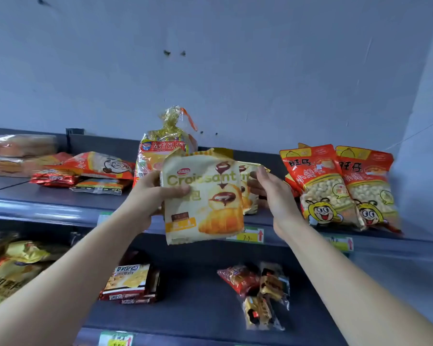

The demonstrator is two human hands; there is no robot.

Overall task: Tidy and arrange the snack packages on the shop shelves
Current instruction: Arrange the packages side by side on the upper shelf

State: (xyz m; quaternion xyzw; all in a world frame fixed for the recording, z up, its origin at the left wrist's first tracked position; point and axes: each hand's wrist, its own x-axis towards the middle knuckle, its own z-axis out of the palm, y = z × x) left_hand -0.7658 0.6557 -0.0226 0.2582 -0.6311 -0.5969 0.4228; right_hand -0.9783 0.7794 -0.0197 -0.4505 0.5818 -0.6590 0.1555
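Single head view, close, facing forward, slightly up at top shelf [60,208] and wall [210,58]

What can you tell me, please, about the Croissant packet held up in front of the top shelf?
The Croissant packet is a glossy cream-and-gold plastic bag, printed with a chocolate-filled croissant. Upright, slightly tilted, it hangs before the top shelf. The left hand grips its left edge, thumb across the front. It overlaps a second packet that the right hand holds.
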